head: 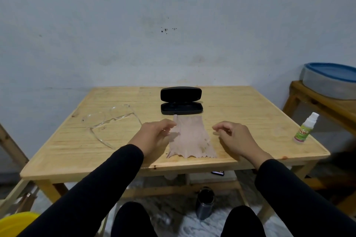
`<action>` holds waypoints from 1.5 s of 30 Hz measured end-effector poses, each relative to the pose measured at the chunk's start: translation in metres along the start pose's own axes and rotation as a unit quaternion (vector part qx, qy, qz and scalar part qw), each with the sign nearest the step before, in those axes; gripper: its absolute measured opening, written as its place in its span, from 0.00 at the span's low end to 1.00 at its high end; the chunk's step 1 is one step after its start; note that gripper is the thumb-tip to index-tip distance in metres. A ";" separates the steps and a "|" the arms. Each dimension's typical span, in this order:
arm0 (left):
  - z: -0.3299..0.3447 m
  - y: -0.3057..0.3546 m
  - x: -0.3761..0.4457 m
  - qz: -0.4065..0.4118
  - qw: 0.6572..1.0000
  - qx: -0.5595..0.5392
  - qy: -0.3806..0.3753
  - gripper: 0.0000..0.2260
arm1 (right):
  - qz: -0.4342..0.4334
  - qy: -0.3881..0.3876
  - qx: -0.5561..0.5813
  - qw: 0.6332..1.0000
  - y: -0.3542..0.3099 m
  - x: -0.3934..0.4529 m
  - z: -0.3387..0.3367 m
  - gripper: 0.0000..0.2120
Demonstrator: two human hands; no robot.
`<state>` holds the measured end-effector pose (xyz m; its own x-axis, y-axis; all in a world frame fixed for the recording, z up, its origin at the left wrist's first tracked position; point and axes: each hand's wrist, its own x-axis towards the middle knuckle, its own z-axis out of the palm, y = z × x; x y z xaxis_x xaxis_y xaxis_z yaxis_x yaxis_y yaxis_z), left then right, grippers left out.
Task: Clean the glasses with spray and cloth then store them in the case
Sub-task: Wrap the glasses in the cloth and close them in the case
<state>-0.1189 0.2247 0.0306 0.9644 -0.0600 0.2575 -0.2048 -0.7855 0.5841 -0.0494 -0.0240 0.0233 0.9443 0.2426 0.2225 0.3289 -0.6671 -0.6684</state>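
Cloth (190, 138) flat between both hands, left grip (154, 136) touching it (empty), right grip (233, 136) loosely curled.

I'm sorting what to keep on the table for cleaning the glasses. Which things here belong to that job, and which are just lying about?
For the job:
- clear glasses, on the table
- beige cloth, lying flat
- spray bottle, upright
- black case, open

Lying about:
- blue-rimmed tub on the side bench
- yellow object on the floor
- dark flask under the table
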 end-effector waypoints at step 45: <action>-0.102 -0.127 -0.068 -0.104 0.965 0.112 0.211 0.07 | -0.144 -0.130 0.169 0.966 -0.145 0.084 0.149 0.17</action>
<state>-0.1757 0.3917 0.0169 0.8168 0.3325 0.4715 0.0722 -0.8697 0.4883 -0.0198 0.1979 0.0326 0.7642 0.5821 0.2777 0.5129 -0.2874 -0.8089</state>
